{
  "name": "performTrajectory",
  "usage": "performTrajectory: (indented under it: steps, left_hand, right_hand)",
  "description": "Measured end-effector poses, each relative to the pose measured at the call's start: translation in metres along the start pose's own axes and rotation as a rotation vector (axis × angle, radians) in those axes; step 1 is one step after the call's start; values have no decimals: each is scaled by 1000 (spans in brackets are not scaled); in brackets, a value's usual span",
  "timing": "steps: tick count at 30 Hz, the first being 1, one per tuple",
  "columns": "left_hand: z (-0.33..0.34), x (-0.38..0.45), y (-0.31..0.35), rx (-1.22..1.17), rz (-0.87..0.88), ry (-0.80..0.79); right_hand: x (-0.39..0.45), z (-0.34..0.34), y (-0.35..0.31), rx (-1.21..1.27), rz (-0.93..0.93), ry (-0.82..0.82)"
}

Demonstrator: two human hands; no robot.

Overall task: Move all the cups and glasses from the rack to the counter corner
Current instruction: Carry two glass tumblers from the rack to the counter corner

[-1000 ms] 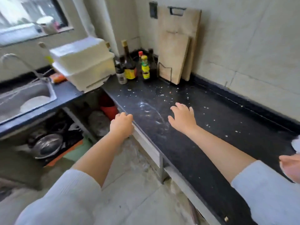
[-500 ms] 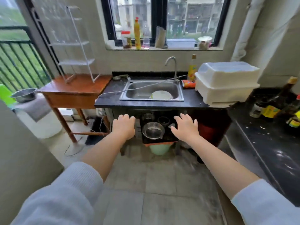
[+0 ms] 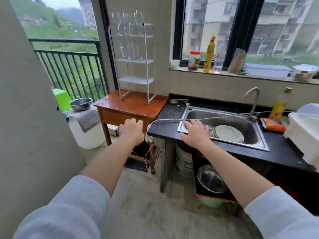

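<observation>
Both grips bare; rack (image 3: 133, 54) beyond.

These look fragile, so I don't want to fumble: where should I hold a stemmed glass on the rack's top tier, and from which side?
The stemmed glasses seem to stand close together on the white rack's top tier. Probably pinch one by its thin stem, below the bowl, coming from the open front. Both hands, left hand and right hand, hold nothing.

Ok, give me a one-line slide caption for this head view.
Both empty hands, left and right, reach toward the white rack of glasses on the wooden table.
</observation>
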State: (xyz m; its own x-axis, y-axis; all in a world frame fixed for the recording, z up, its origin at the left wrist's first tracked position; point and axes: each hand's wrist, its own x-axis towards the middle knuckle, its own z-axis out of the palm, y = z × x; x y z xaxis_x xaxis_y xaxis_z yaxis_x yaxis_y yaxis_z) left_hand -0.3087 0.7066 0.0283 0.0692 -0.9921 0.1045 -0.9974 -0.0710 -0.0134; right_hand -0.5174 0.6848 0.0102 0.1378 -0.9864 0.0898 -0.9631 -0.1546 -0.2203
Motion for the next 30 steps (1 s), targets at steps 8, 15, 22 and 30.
performTrajectory:
  steps: [8, 15, 22, 30]
  left_hand:
    - [-25, 158, -75, 0, -112, 25]
    - [-38, 276, -154, -7, -184, 106]
    - [-35, 396, -230, 2, -124, 126]
    - [-41, 530, -293, -58, 14, 133]
  right_hand:
    - [193, -11, -76, 121, -78, 17]
    - [320, -14, -147, 98, -163, 76]
    - [435, -3, -213, 112, -118, 135]
    - [546, -7, -270, 223, -76, 151]
